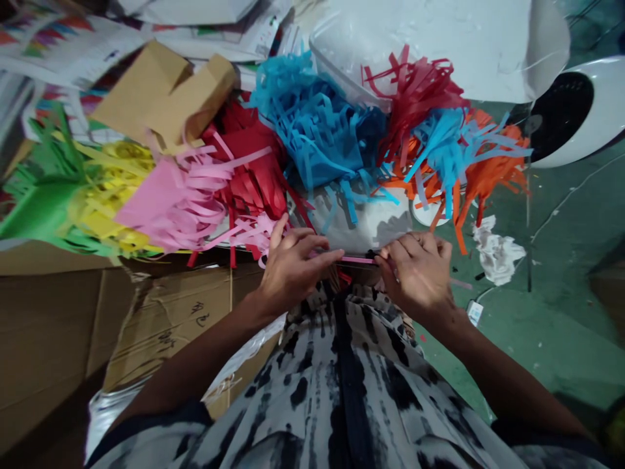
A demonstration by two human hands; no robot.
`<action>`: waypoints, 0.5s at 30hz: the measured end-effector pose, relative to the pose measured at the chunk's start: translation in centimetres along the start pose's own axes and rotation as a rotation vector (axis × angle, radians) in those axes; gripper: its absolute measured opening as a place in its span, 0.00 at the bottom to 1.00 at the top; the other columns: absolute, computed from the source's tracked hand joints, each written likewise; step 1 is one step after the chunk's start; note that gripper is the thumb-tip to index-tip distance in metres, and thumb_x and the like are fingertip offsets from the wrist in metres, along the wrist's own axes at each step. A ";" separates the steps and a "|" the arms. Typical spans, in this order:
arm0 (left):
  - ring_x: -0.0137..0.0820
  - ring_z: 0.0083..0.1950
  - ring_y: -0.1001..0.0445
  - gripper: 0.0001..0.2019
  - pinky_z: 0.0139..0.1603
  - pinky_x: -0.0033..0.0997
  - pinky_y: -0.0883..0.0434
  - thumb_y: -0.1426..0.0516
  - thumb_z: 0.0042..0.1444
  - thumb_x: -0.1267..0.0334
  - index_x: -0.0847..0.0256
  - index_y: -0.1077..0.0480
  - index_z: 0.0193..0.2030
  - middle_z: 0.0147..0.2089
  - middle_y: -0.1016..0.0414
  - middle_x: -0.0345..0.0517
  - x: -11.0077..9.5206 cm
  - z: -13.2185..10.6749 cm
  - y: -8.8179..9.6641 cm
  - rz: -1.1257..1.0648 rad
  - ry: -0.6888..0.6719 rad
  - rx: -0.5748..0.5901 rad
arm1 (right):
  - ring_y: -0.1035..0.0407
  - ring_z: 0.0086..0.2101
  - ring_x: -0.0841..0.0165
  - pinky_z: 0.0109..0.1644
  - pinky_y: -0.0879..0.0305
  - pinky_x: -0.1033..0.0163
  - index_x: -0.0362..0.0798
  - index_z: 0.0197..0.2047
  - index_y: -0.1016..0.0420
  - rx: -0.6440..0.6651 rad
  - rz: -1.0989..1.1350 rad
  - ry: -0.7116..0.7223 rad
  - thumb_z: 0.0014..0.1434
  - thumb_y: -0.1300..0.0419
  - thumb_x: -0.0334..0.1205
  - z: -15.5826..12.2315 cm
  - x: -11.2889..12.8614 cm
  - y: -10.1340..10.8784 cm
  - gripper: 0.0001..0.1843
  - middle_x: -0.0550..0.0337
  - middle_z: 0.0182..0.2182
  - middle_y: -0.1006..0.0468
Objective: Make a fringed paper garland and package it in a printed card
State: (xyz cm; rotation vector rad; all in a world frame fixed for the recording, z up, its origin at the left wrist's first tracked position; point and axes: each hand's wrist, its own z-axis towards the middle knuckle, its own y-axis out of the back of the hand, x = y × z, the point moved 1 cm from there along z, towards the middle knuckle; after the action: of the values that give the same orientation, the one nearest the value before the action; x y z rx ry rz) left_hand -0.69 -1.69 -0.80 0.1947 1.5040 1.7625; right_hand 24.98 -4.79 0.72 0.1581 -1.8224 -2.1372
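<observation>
A narrow pink rolled paper strip stretches between my two hands at the near edge of the work surface. My left hand is closed over its left part, where the fringed pink tissue-paper tassel spreads out. My right hand pinches the other end between thumb and fingers, with a small dark bit beside the fingertips. Just beyond my left hand lie a larger pink fringed bundle and a red fringed bundle. Parts of the strip are hidden under my fingers.
Green, yellow, blue and orange fringed paper bundles line the surface. Brown card pieces lie behind. Crumpled white paper is at the right. A cardboard box stands below left.
</observation>
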 end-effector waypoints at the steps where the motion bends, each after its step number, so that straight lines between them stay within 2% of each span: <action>1: 0.41 0.56 0.25 0.16 0.74 0.66 0.42 0.39 0.68 0.68 0.43 0.21 0.56 0.50 0.16 0.41 -0.2 -0.3 -0.2 0.038 -0.053 -0.010 | 0.31 0.50 0.55 0.55 0.48 0.47 0.49 0.43 0.20 -0.042 0.009 0.026 0.72 0.41 0.40 -0.2 0.1 -0.1 0.09 0.52 0.42 0.18; 4: 0.39 0.59 0.24 0.16 0.79 0.67 0.48 0.41 0.70 0.69 0.47 0.23 0.59 0.53 0.15 0.40 -1.0 -1.1 -0.6 0.144 -0.177 -0.018 | 0.29 0.51 0.59 0.64 0.49 0.46 0.55 0.49 0.18 -0.175 0.035 0.158 0.70 0.39 0.33 -0.8 0.9 -0.8 0.11 0.59 0.43 0.15; 8: 0.37 0.57 0.22 0.14 0.80 0.64 0.46 0.44 0.71 0.72 0.58 0.25 0.60 0.53 0.16 0.47 -2.0 -1.4 -0.7 0.214 -0.269 -0.081 | 0.27 0.49 0.63 0.65 0.49 0.48 0.57 0.52 0.18 -0.265 0.076 0.223 0.68 0.36 0.31 -1.4 2.1 -1.8 0.14 0.63 0.42 0.13; 12: 0.35 0.50 0.20 0.12 0.74 0.63 0.39 0.45 0.72 0.71 0.56 0.23 0.55 0.48 0.15 0.44 -2.2 -1.4 -1.0 0.151 -0.252 -0.100 | 0.27 0.50 0.61 0.62 0.48 0.48 0.55 0.52 0.18 -0.255 0.101 0.223 0.69 0.36 0.34 -1.5 2.8 -2.3 0.11 0.59 0.44 0.13; 15: 0.35 0.46 0.19 0.11 0.62 0.51 0.29 0.43 0.71 0.70 0.54 0.20 0.51 0.45 0.14 0.45 -3.0 -1.5 -0.7 0.067 -0.180 -0.111 | 0.26 0.50 0.62 0.58 0.48 0.49 0.58 0.52 0.18 -0.220 0.136 0.238 0.70 0.37 0.33 -1.6 2.6 -2.0 0.13 0.62 0.43 0.13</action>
State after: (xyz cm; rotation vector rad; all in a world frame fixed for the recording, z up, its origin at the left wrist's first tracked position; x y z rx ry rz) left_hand 0.77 -4.79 -0.80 0.3411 1.2815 1.8237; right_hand 22.65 -6.87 -1.22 0.2190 -1.4162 -2.1045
